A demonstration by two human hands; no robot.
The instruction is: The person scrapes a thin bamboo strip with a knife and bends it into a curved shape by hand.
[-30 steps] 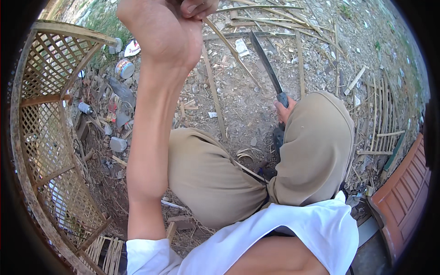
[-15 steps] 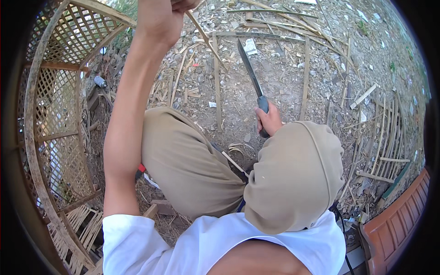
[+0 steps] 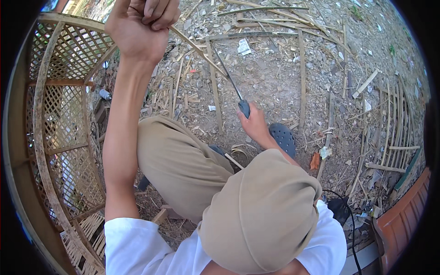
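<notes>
My left hand point(image 3: 143, 24) is raised high at the top left, closed round the upper end of a thin bamboo strip point(image 3: 197, 47) that slants down to the right. Lower down, in front of my bent knees, my right hand point(image 3: 253, 124) grips the blue handle of a long knife point(image 3: 228, 77). The knife's dark blade points up and left and meets the bamboo strip near its lower part. Both of my knees in tan trousers fill the lower middle of the view.
A woven bamboo lattice frame point(image 3: 59, 114) curves along the left side. Loose bamboo strips point(image 3: 301, 68) and shavings litter the dirt ground ahead. A flat bamboo slat panel point(image 3: 394, 128) lies at right, beside an orange-brown ribbed surface point(image 3: 403, 220). My dark sandal point(image 3: 283, 137) rests near my right hand.
The view has swung right and down. My left hand stays high on the strip; the knife in my right hand has moved left, with its blade now against the strip.
</notes>
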